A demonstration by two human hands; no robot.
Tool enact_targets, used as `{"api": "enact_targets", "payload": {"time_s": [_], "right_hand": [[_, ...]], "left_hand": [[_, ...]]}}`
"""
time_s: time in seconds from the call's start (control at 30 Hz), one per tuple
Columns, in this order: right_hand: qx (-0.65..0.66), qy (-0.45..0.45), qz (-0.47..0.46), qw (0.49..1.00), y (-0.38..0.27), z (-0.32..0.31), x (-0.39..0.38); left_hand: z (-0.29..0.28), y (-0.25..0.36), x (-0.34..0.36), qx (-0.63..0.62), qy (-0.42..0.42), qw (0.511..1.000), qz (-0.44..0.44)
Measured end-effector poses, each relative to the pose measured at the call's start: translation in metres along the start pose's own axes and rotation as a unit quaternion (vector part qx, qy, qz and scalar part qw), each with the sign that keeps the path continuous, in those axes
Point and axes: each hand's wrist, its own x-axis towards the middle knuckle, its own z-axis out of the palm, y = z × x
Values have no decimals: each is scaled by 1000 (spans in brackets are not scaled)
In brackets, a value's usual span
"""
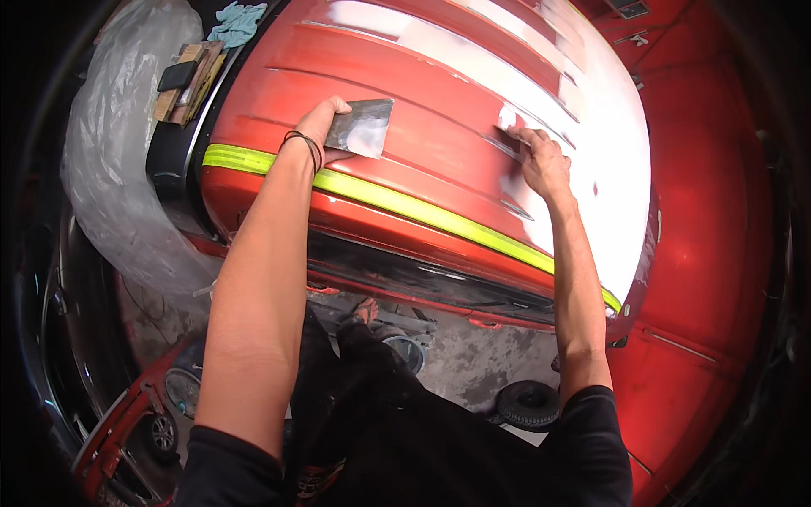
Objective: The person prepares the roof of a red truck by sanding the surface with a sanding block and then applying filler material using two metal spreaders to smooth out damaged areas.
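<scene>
A red car roof [338,80] with raised ribs lies under both hands, with white and pale filler patches [456,51] along it and a broad white area [617,144] at the right. My left hand [318,127] is closed on the edge of a flat grey plate [359,128], which carries a smear of pale putty. My right hand [546,166] grips a small putty spreader [509,132], partly hidden by the fingers, against the roof beside a fresh white dab [507,115].
Yellow-green masking tape [405,202] runs along the near roof edge. Clear plastic sheeting [127,144], a light-blue cloth [236,24] and wooden pieces [203,84] with a black pad [176,76] are at the left. Below are a tire [529,404] and a bucket [407,351].
</scene>
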Motion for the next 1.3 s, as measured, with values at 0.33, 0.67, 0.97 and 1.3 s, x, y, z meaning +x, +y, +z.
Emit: {"api": "enact_targets", "payload": {"time_s": [0.33, 0.67, 0.97, 1.3], "right_hand": [[7, 19, -10, 1000, -5, 11, -5], [-35, 153, -7, 988, -4, 30, 30], [-47, 112, 15, 992, -6, 31, 38], [-7, 46, -3, 999, -11, 12, -7]], "left_hand": [[15, 6, -22, 29, 38, 999, 14], [15, 6, -17, 33, 28, 999, 11], [18, 7, -26, 43, 47, 998, 9], [12, 4, -17, 33, 51, 998, 10]]}}
